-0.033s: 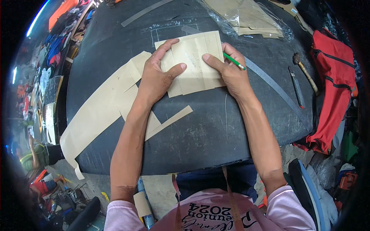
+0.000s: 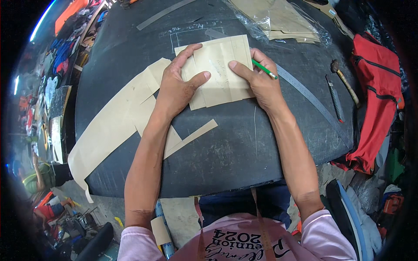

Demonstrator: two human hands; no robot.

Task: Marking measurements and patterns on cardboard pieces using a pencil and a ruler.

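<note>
My left hand (image 2: pixel 177 82) grips the left side of a folded tan paper pattern piece (image 2: pixel 217 71), thumb on its face and fingers along the far left edge. On the right side, my right hand (image 2: pixel 263 78) pinches the same piece, thumb on top and other fingers mostly hidden behind. A green pencil (image 2: pixel 264 69) is also tucked in my right hand, pointing away from the paper. The piece shows crease lines and faint pencil marks. Beneath my left forearm lies a large curved sheet of tan paper (image 2: pixel 109 117), with a narrow paper strip (image 2: pixel 193 138) beside it.
A long metal ruler (image 2: pixel 311 102) lies right of my hands, near a utility knife (image 2: pixel 334 100) and a hammer (image 2: pixel 346 85). Another ruler (image 2: pixel 163 15) is at the far left. A plastic bag of tan paper (image 2: pixel 291 26) and a red bag (image 2: pixel 376 100) flank the dark table (image 2: pixel 217 165).
</note>
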